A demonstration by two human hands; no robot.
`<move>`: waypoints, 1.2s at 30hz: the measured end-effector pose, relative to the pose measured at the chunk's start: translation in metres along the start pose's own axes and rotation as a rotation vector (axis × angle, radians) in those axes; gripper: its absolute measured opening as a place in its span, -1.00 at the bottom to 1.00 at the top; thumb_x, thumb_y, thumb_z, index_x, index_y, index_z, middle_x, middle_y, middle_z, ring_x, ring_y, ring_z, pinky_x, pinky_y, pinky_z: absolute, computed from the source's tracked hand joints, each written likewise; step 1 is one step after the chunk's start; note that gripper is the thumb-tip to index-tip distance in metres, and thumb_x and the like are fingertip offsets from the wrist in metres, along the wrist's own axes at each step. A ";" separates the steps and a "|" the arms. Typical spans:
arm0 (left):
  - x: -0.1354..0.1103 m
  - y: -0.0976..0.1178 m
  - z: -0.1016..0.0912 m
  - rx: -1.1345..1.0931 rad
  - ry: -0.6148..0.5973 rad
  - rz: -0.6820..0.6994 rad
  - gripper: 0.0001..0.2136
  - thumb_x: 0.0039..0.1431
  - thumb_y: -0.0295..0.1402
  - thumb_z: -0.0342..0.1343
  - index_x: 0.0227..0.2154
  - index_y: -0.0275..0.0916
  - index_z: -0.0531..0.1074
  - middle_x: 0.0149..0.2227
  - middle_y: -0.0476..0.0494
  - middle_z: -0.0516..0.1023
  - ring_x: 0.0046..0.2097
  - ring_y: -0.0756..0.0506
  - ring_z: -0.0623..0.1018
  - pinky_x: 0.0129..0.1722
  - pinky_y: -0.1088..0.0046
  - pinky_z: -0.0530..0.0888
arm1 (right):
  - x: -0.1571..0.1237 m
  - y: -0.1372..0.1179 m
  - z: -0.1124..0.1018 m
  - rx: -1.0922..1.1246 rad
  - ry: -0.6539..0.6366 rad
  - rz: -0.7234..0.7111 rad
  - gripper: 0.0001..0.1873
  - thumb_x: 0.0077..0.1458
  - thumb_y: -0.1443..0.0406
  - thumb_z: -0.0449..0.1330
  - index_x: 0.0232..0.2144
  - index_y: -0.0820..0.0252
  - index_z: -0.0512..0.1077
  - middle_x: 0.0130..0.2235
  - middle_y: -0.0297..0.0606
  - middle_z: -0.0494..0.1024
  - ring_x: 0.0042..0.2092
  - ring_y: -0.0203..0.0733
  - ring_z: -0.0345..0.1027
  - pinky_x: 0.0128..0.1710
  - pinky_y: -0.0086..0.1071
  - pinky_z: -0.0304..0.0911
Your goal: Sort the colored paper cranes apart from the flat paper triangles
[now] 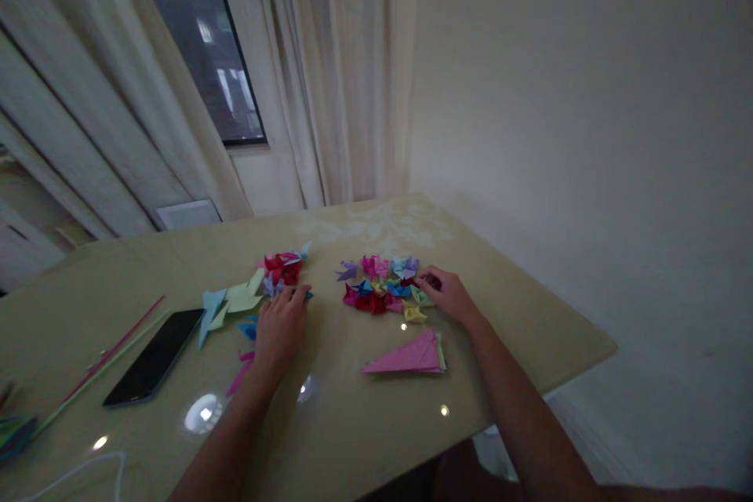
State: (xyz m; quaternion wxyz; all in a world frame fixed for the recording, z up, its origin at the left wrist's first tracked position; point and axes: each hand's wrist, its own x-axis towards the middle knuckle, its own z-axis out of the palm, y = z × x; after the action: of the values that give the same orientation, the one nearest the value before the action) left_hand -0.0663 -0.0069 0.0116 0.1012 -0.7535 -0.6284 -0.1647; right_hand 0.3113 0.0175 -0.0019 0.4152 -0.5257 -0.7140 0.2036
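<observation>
At near edge of right pile (380,286), pinching a dark piece (434,281) with right hand (450,294), fingers (424,274) narrow and closed on it; piece low on the desk (353,439), touching its neighbours. Resting left hand (281,328) palm down just beside left pile (283,267), fingertips curled at a small blue scrap (307,295); cannot tell whether gripping or only pressing. By the look of it, singling one folded piece out of the heap. Freeing it would call for a light, straight lift, so as not to drag the touching red and blue pieces along. Nearer the body, between the forearms, a pink stack (409,355) of folded paper, apart from both piles. Left of left hand, pale green and blue sheets (232,302), then a phone (154,365) face up, then thin sticks (114,349) lying slantwise. Farther off, white cable (76,471) at near left corner; behind, curtains (329,70) and window (194,31). Nothing across the right hand's way but the crowding of the pile itself
</observation>
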 end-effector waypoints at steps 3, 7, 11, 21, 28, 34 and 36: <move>-0.003 0.013 0.011 -0.178 0.178 0.083 -0.71 0.40 -0.40 0.02 0.12 -0.23 0.42 0.03 -0.31 0.63 0.02 -0.28 0.62 0.03 0.15 0.52 | 0.000 -0.004 0.002 0.013 0.071 -0.016 -0.70 0.29 0.08 0.18 -0.30 0.17 0.55 -0.47 -0.32 0.52 -0.44 -0.21 0.34 -0.40 -0.38 0.18; -0.015 0.036 0.024 -0.406 0.307 0.235 -0.58 0.40 -0.42 0.05 0.28 -0.17 0.25 0.02 -0.23 0.66 -0.06 -0.21 0.65 0.00 0.18 0.56 | 0.000 -0.022 0.011 0.078 0.122 -0.096 -0.64 0.35 0.05 0.15 -0.32 0.16 0.54 -0.43 -0.30 0.51 -0.42 -0.21 0.32 -0.39 -0.37 0.19; -0.026 0.058 0.029 -0.596 0.274 0.363 -0.63 0.40 -0.42 0.07 0.22 -0.12 0.29 0.05 -0.21 0.64 0.00 -0.17 0.65 0.01 0.23 0.60 | -0.003 -0.047 0.027 0.182 0.004 -0.258 -0.66 0.36 0.03 0.20 -0.24 0.14 0.59 -0.34 -0.25 0.57 -0.33 -0.18 0.39 -0.30 -0.36 0.27; -0.040 0.073 0.039 -0.694 0.192 0.392 -0.51 0.37 -0.45 0.04 0.32 -0.11 0.19 0.04 -0.23 0.61 -0.07 -0.11 0.66 -0.06 0.35 0.61 | -0.012 -0.073 0.053 0.200 -0.221 -0.433 -0.77 0.30 0.12 0.30 -0.32 0.13 0.59 -0.43 -0.31 0.48 -0.41 -0.25 0.32 -0.38 -0.39 0.24; -0.023 0.038 0.021 -0.054 0.231 -0.027 -0.54 0.36 -0.23 0.12 0.26 -0.22 0.37 0.33 -0.43 0.40 0.30 -0.44 0.41 0.25 -0.14 0.35 | 0.003 -0.033 0.023 0.310 0.363 -0.066 -0.69 0.22 0.06 0.32 -0.35 0.17 0.49 -0.46 -0.36 0.46 -0.45 -0.26 0.29 -0.44 -0.41 0.26; -0.015 0.012 0.011 0.172 -0.096 -0.251 -0.51 0.42 -0.16 -0.01 0.26 -0.34 0.39 0.33 -0.52 0.37 0.24 -0.47 0.44 0.13 -0.11 0.40 | 0.015 0.016 -0.008 0.326 0.746 0.184 -0.59 0.06 -0.06 0.29 -0.37 0.17 0.43 -0.49 -0.34 0.48 -0.50 -0.27 0.27 -0.49 -0.41 0.22; -0.012 0.008 0.013 0.127 -0.164 -0.210 -0.58 0.46 -0.24 -0.10 0.21 -0.33 0.43 0.25 -0.48 0.47 0.16 -0.41 0.52 0.10 -0.06 0.44 | 0.014 0.028 -0.010 0.255 0.778 0.282 -0.54 0.00 -0.10 0.27 -0.38 0.18 0.45 -0.47 -0.29 0.52 -0.49 -0.23 0.31 -0.47 -0.38 0.24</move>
State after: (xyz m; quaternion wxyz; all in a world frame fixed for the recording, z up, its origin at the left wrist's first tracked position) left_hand -0.0583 -0.0144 -0.0043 0.0792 -0.6868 -0.7189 -0.0721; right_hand 0.3344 0.0395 -0.0114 0.6831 -0.6002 -0.3946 0.1319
